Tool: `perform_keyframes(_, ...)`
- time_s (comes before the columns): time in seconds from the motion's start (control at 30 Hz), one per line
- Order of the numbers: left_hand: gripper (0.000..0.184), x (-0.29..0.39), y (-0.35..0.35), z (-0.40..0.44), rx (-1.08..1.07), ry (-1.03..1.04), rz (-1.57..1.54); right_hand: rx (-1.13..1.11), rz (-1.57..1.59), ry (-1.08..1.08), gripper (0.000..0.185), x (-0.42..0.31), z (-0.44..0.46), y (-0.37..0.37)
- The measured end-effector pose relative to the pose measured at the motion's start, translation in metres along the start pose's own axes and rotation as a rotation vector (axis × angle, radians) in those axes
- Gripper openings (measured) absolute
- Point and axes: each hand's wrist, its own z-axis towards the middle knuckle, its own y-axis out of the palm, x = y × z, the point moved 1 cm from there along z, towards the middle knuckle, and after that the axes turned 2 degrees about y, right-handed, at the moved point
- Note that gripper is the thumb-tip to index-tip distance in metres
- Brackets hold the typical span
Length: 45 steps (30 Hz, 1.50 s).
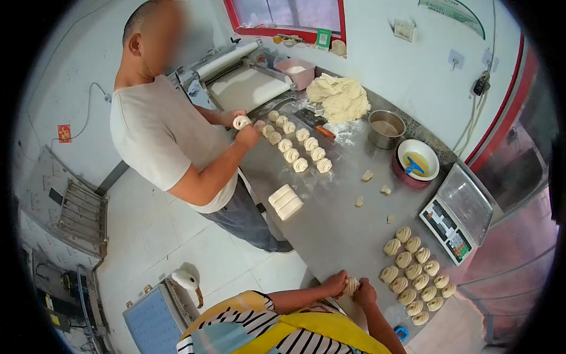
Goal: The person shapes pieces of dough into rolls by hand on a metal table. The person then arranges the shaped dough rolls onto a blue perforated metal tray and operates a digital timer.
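My left hand (336, 283) and my right hand (365, 292) are closed around a twisted dough bun (352, 286) at the near edge of the metal table, one hand on each side of it. To the right of my right hand sit rows of shaped dough buns (413, 271). Small dough scraps (359, 202) lie farther up the table. Beyond my left hand rests a block of dough strips (285, 202) by the table's left edge.
A co-worker (177, 130) stands at the left, holding another bun (241, 122) beside more rows of buns (290, 154). A dough mound (339, 97), metal pot (387, 128), white bowl (433, 158) with a blue brush, and scale (446, 227) line the back and right.
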Motion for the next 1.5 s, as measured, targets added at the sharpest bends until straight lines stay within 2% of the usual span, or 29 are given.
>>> perform_keyframes(0.1,0.012,-0.028,0.004,0.018,0.072,0.239,0.24,-0.038,0.011,0.002,0.04,0.006,0.009,0.006)
perform_keyframes(0.2,0.012,-0.01,-0.002,0.011,-0.058,0.053,0.079,-0.046,-0.008,-0.018,0.034,-0.004,0.001,-0.008)
perform_keyframes(0.3,0.012,-0.014,-0.001,0.011,-0.04,0.148,0.173,-0.008,-0.001,-0.03,0.04,0.006,0.009,0.003)
perform_keyframes(0.4,0.021,-0.006,-0.003,0.006,-0.097,-0.01,0.107,-0.067,0.144,-0.103,0.038,0.015,0.01,-0.002)
perform_keyframes(0.47,0.022,-0.021,0.002,0.013,-0.007,0.107,0.23,-0.071,0.172,-0.024,0.038,0.011,0.011,-0.002)
perform_keyframes(0.53,0.022,-0.024,0.003,0.015,-0.018,0.066,0.166,-0.074,0.142,-0.02,0.038,0.008,0.012,-0.003)
perform_keyframes(0.6,0.024,0.016,-0.011,-0.008,-0.143,-0.138,-0.077,-0.076,0.065,-0.078,0.037,0.012,0.009,-0.003)
perform_keyframes(0.63,0.019,-0.007,-0.007,0.01,-0.036,0.025,0.051,-0.059,0.021,-0.125,0.038,0.016,0.013,0.003)
perform_keyframes(0.7,0.018,-0.022,0.001,0.016,0.033,0.118,0.295,-0.014,-0.023,-0.137,0.039,0.015,0.009,0.01)
perform_keyframes(0.73,0.033,-0.029,0.005,0.014,0.061,0.056,0.292,0.054,-0.037,-0.189,0.035,0.019,0.004,0.015)
perform_keyframes(0.77,0.043,0.003,-0.004,0.003,0.024,-0.232,-0.008,-0.065,-0.078,-0.09,0.031,-0.009,-0.003,-0.012)
perform_keyframes(0.8,0.043,0.012,-0.009,-0.004,0.037,-0.151,-0.048,-0.047,-0.069,-0.083,0.027,-0.009,0.001,-0.009)
perform_keyframes(0.83,0.034,-0.034,0.001,0.019,0.053,0.103,0.289,-0.018,-0.04,-0.052,0.024,-0.012,-0.005,-0.012)
perform_keyframes(0.87,0.023,-0.03,0.003,0.015,0.108,0.238,0.382,-0.074,-0.07,0.033,0.024,-0.015,-0.008,-0.017)
perform_keyframes(0.9,0.019,-0.016,0.0,0.009,0.111,0.3,0.447,-0.021,-0.048,-0.011,0.024,-0.012,-0.008,-0.019)
perform_keyframes(0.93,0.019,-0.016,0.001,0.009,0.079,0.265,0.433,0.024,-0.025,-0.064,0.025,-0.012,-0.009,-0.017)
perform_keyframes(1.0,0.02,-0.013,0.0,0.012,0.033,0.2,0.413,-0.013,-0.041,-0.022,0.026,-0.015,-0.007,-0.018)
perform_keyframes(1.03,0.017,0.011,-0.002,0.004,0.043,0.164,0.428,-0.024,-0.049,-0.007,0.027,-0.016,-0.006,-0.019)
perform_keyframes(1.13,0.014,0.017,-0.011,0.0,-0.018,0.199,0.283,0.024,-0.041,-0.01,0.033,-0.012,-0.003,-0.009)
perform_keyframes(1.23,0.011,0.002,-0.012,0.029,0.085,0.421,0.392,0.002,0.443,-0.006,0.033,0.006,-0.004,-0.008)
perform_keyframes(1.3,0.01,0.034,-0.017,0.049,-0.048,0.23,0.134,0.007,0.952,0.045,0.027,0.016,-0.028,-0.03)
perform_keyframes(1.33,0.011,0.057,-0.016,0.059,-0.069,0.228,0.121,0.021,1.203,0.061,0.025,0.019,-0.037,-0.046)
perform_keyframes(1.37,0.012,0.074,-0.014,0.072,-0.088,0.229,0.112,0.051,1.237,0.077,0.023,0.026,-0.048,-0.053)
perform_keyframes(1.5,0.016,0.074,0.004,0.125,-0.142,0.149,0.199,0.01,1.108,0.234,0.02,0.049,-0.079,-0.061)
